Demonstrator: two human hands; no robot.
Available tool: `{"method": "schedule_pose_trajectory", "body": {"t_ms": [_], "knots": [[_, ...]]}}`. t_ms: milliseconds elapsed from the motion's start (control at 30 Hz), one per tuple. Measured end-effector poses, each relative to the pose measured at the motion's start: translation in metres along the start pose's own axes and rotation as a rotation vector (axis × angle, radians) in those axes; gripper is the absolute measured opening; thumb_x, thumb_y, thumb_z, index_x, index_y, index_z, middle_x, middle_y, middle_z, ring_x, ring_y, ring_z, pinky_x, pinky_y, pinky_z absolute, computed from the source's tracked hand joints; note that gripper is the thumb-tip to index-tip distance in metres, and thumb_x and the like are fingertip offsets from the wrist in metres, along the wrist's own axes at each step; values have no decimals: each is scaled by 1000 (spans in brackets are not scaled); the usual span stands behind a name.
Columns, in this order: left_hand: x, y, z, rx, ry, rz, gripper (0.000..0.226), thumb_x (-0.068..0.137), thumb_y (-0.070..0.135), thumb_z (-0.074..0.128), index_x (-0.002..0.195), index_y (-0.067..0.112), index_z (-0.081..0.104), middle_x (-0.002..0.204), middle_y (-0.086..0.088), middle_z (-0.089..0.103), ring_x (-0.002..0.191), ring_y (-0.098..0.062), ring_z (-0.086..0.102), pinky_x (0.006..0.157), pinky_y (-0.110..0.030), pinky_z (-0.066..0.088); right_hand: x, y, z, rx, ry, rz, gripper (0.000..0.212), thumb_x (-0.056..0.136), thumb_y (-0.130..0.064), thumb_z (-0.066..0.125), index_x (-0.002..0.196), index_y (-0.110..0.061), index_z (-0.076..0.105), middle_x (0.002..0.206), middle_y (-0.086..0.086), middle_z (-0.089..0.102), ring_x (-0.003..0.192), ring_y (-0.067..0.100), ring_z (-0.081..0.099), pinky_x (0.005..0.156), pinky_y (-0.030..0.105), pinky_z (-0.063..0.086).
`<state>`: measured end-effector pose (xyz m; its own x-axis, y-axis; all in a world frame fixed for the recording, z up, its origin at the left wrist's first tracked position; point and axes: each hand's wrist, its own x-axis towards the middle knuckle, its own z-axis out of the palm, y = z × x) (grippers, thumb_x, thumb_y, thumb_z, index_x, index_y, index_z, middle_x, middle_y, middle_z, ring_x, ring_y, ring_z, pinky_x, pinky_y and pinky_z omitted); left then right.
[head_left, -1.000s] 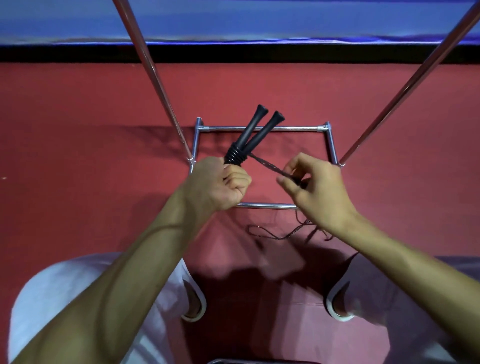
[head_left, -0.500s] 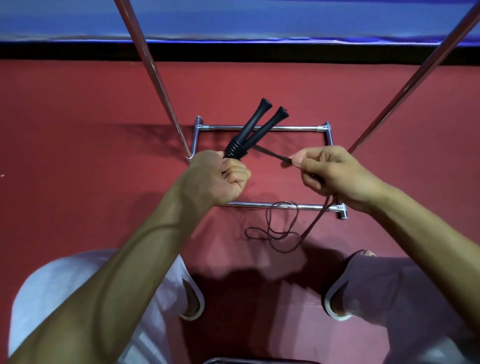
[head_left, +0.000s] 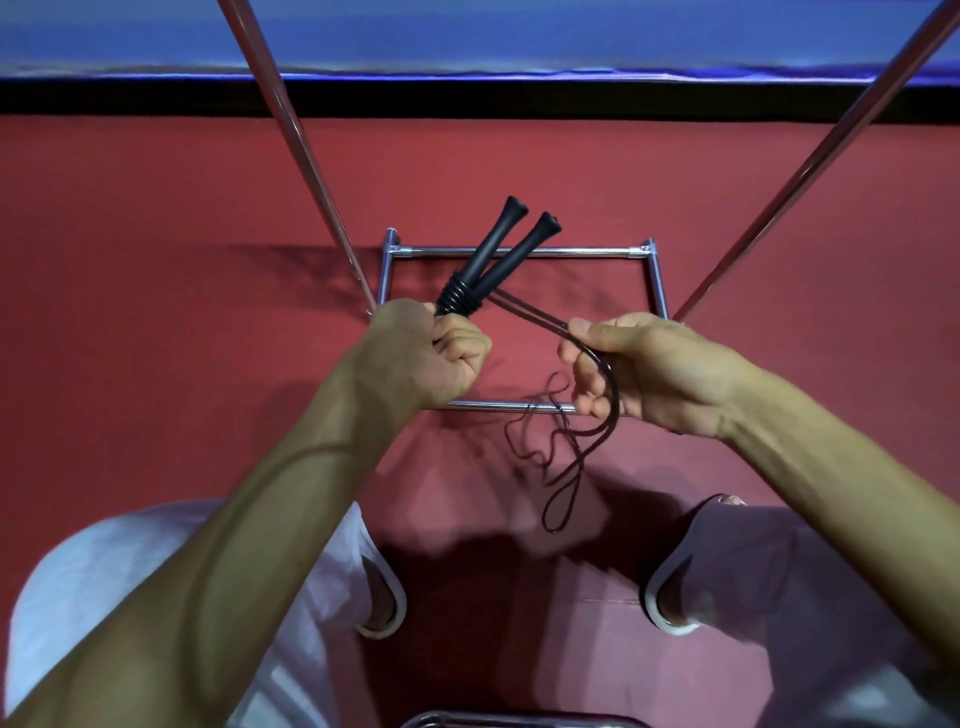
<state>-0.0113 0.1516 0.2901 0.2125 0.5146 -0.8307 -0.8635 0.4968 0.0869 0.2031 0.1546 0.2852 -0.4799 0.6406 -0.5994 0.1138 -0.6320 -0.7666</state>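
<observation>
My left hand (head_left: 434, 358) grips the lower ends of two black skipping-rope handles (head_left: 498, 257), which point up and away to the right, side by side. Several turns of cord (head_left: 457, 297) are wound round the handles just above my fist. From there a doubled dark cord (head_left: 535, 318) runs right to my right hand (head_left: 644, 371), which pinches it between thumb and fingers. Below that hand the loose rope (head_left: 563, 488) hangs in loops towards the floor.
A chrome rectangular frame (head_left: 519, 252) lies on the red floor (head_left: 156, 312) under my hands. Two slanted metal poles (head_left: 301, 156) (head_left: 810, 166) rise from its corners. A blue mat (head_left: 519, 31) borders the far edge. My knees in light shorts (head_left: 104, 597) are below.
My right hand has dropped lower and turned, with its fingers looser round the cord. The hanging loops now reach further down. My left hand and the handles have hardly moved.
</observation>
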Motion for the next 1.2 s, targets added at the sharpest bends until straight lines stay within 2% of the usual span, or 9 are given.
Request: {"method": "schedule_pose_trajectory", "body": {"t_ms": [133,300,367,467,567,700,867,1033,1200], "knots": [[6,-4,-3,-8,26,85,41,106,16,22,67,18,33,44,5,21,30,-8,19,29,-18,12,7,6,6,-45,0,-11,38,108,-28,47,74,-14,56,59,1,49,64,16,61,65,28,56],[28,-24,-8,164,128,313,37,105,17,28,68,17,32,44,6,23,30,-8,18,29,-19,16,11,16,11,-544,220,-263,49,108,-28,49,62,-14,54,47,-9,39,43,8,31,44,21,27],[36,-33,-8,409,241,561,36,102,20,37,67,16,34,45,5,26,36,-14,22,35,-19,21,5,16,14,-769,258,-356,50,104,-32,57,59,-10,55,48,-8,36,44,8,28,45,23,27],[38,-44,-8,996,434,1031,48,96,24,50,51,16,36,45,2,33,47,-23,31,53,-34,28,-7,12,10,-1007,274,-431,45,89,-35,76,57,-10,56,48,-2,38,46,12,31,47,27,32],[33,-50,-12,1340,482,1260,56,100,28,52,48,15,36,46,-1,35,50,-26,37,59,-36,21,-10,9,3,-1277,380,-502,20,85,-34,77,79,-16,72,57,-1,55,56,23,51,54,34,46],[36,-52,-11,1541,544,1308,45,95,37,53,57,14,49,51,-2,40,62,-36,46,60,-33,28,-10,10,-1,-1395,432,-648,18,86,-34,75,99,-22,71,71,2,71,76,38,66,63,42,53],[41,-38,-3,1595,520,1323,39,90,36,56,64,8,49,60,-10,47,68,-40,51,60,-35,34,-10,1,-24,-1383,395,-694,18,91,-38,73,86,-21,77,57,-9,52,54,23,43,56,37,46],[37,-46,-1,1828,468,1200,38,88,35,57,61,10,48,61,-8,47,73,-39,52,62,-34,36,-10,5,-23,-1115,212,-611,23,94,-30,74,78,-15,65,52,-9,47,51,14,39,52,22,33],[32,-43,-3,1877,407,1072,40,88,34,59,59,11,46,59,-5,46,71,-37,51,62,-33,35,-6,13,-21,-839,162,-480,23,98,-21,68,79,-10,61,54,-11,45,51,5,34,50,19,30]]}}
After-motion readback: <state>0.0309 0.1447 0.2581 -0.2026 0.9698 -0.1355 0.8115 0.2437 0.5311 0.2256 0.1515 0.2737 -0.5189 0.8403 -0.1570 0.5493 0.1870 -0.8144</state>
